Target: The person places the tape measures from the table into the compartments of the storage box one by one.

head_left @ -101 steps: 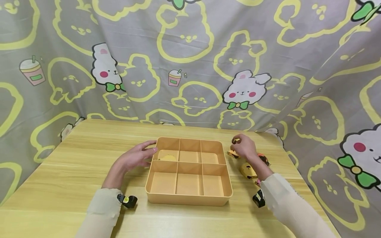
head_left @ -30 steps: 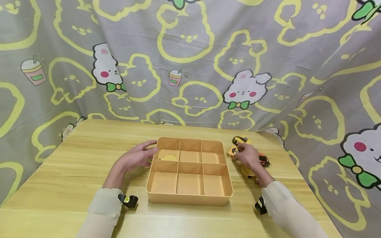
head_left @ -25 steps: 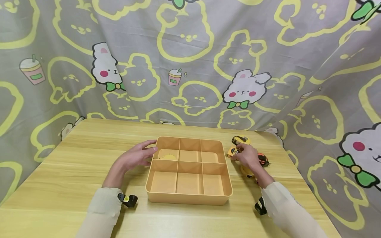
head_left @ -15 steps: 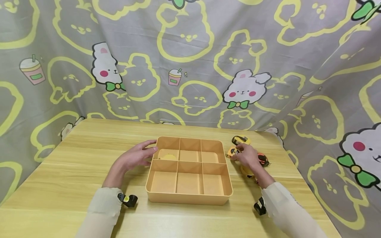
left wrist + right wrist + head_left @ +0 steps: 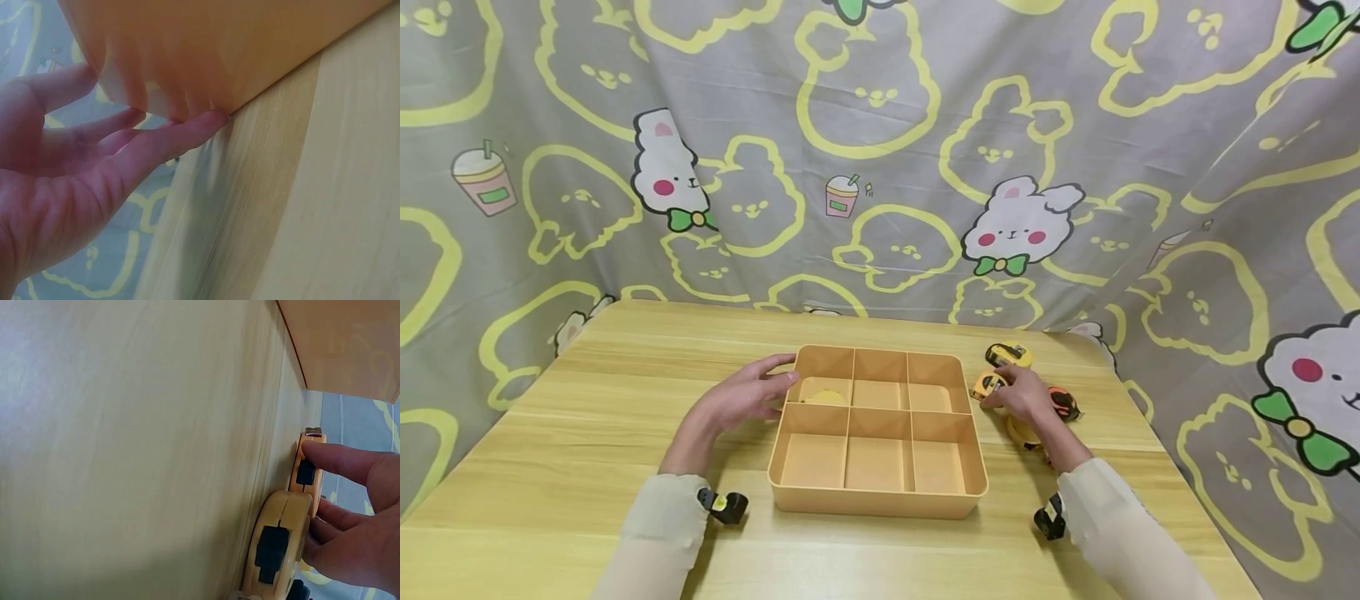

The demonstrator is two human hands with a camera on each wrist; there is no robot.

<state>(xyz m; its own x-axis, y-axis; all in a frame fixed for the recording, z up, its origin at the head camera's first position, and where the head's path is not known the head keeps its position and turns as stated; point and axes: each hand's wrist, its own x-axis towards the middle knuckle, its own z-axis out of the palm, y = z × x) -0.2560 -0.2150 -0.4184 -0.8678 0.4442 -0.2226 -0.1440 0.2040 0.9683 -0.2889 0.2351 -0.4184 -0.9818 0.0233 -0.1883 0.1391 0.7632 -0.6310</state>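
Pinching small tape measure [image 5: 988, 386] w/ R hand [image 5: 1027, 396] on table [image 5: 587, 417], just R of divided tray [image 5: 880, 504]. Touching tray's outer wall [image 5: 181, 50] w/ L hand [image 5: 741, 397], unclamped. Rec. squeezing firmly w/o nudging adj. round tape measure [image 5: 275, 544].

Wearing pale cream fabric sleeves [image 5: 643, 550] with wide cuffs [image 5: 666, 504]. Carrying small boxy black wrist cameras [image 5: 732, 509], one per arm; showing a yellow sticker [image 5: 720, 503] on the left.
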